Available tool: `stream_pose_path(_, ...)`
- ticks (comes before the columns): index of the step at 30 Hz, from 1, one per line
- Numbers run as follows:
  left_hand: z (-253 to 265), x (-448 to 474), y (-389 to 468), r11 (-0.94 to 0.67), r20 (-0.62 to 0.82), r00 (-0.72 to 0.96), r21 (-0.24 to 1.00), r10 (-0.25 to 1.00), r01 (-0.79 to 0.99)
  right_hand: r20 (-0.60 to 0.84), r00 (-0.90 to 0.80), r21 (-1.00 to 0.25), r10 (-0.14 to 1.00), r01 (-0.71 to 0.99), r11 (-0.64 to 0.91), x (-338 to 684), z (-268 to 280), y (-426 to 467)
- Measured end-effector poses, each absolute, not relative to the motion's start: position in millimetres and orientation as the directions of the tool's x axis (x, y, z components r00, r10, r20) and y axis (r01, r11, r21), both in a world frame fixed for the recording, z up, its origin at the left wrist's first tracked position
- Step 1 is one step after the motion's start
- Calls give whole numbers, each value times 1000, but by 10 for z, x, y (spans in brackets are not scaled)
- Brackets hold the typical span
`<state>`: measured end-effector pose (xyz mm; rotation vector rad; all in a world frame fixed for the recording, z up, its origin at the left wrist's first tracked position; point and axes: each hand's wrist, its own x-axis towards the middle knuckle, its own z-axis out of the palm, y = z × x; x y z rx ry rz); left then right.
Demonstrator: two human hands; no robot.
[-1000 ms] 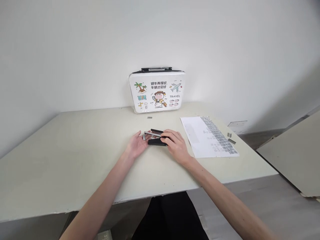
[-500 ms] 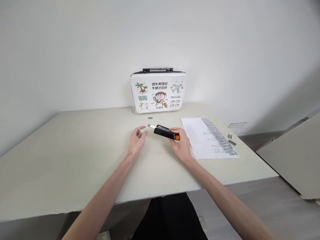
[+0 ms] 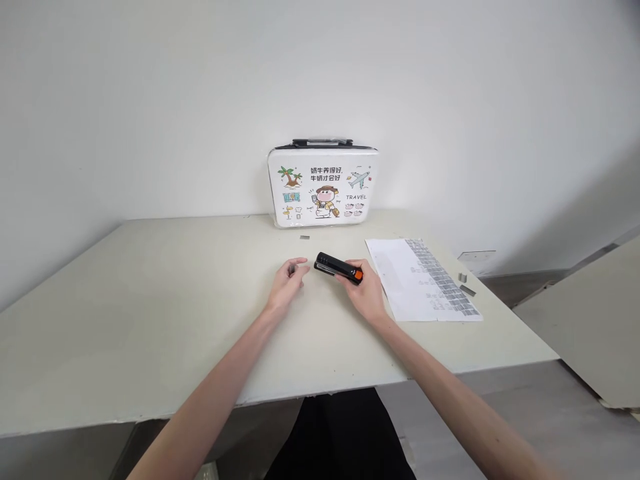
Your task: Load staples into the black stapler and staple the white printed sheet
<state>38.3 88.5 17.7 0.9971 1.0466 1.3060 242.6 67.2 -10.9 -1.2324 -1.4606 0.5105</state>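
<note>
My right hand (image 3: 366,288) is closed round the rear of a black stapler (image 3: 340,265) with an orange end. The stapler is held above the table, its front pointing left, and its metal magazine no longer sticks out. My left hand (image 3: 286,285) is just left of the stapler's front, apart from it. Its thumb and index finger point toward the stapler, while the other fingers curl round a small grey piece that looks like a strip of staples (image 3: 293,269), mostly hidden.
A white cartoon case (image 3: 325,190) with a black handle stands against the wall. In front of it lies a short staple strip (image 3: 305,237). A printed sheet (image 3: 400,287) is to the right, with more staple strips (image 3: 468,291) beside it near the table's right edge.
The stapler's metal magazine, which stuck out at the front, has gone back in. The stapler has turned in my right hand. My left hand has shifted slightly right, and the view has moved a little.
</note>
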Motion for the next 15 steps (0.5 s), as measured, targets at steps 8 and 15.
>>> stream_pose_path(8, 172, 288, 944, 247, -204, 141, 743, 969, -622, 328, 114, -882, 938, 392, 261, 2019, -243, 1386)
stream_pose_path(15, 139, 204, 974, 253, -265, 125, 533, 956, -807, 314, -105, -866, 944, 377, 330, 1320, -192, 2061)
